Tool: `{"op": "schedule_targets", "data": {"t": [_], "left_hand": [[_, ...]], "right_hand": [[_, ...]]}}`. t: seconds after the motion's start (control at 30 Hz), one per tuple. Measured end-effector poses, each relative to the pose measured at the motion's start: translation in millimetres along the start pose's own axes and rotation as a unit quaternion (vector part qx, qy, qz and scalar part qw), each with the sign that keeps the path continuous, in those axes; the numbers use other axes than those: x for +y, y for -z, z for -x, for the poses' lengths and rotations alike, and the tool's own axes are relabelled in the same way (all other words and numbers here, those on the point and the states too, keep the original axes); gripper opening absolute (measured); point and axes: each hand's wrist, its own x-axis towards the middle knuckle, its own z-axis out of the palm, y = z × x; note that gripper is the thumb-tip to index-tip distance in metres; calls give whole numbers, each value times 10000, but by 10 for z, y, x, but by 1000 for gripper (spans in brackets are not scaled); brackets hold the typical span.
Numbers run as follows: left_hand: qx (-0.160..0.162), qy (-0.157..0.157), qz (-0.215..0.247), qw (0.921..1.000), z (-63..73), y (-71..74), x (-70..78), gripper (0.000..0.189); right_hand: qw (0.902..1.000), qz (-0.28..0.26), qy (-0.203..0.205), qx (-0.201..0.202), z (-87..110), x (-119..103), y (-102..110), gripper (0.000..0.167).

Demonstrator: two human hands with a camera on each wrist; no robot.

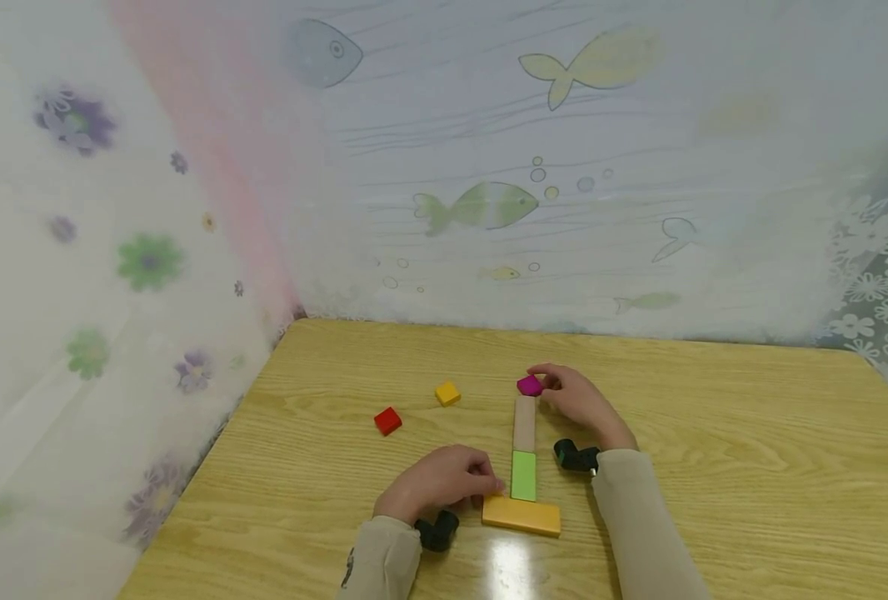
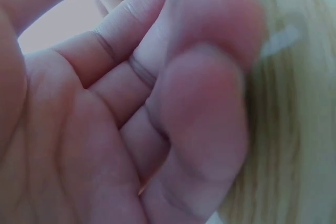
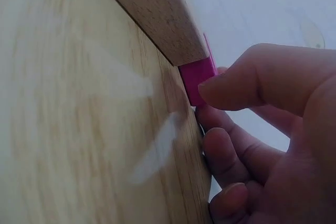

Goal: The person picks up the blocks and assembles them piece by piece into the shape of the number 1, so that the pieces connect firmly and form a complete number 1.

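— What's on the table?
— Two hands: the left hand has fingers bent, whether gripping I can't tell; the right hand pinches, thumb against fingers
— And which blocks?
— Orange crosswise, left hand by its end; plain, in line beyond green, which touches orange; pink, in the right hand's pinch, at plain's far end; yellow and red, apart, off to the left
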Motion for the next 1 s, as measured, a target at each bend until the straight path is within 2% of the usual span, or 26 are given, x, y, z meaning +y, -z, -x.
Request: {"op": "schedule_targets", "data": {"t": [0.13, 0.3, 0.4, 0.53, 0.67, 0.87, 1.0], "left_hand": [[67, 10, 292, 9996, -19, 41, -41, 25], [774, -97, -148, 9968, -64, 130, -89, 20], [1297, 1, -390, 9908, -75, 198, -102, 19], [1784, 182, -304, 9833, -83, 284, -105, 20], [2140, 213, -264, 9762, -110, 357, -104, 21], [2731, 283, -686, 9591, -198, 441, -125, 20], [2840, 468, -700, 9551, -249, 494, -105, 31]], "right_hand": [[10000, 7, -38, 61, 1, -6, 5, 38], [9999, 4, 18, 99, -8, -2, -5, 36], [9999, 13, 37, 97, -13, 12, -13, 36], [9999, -14, 13, 104, -8, 28, -17, 36], [9999, -39, -9, 136, -3, 31, -18, 36], [9999, -66, 85, 121, -19, 39, -36, 38], [9998, -48, 140, 123, -28, 38, -41, 39]]}}
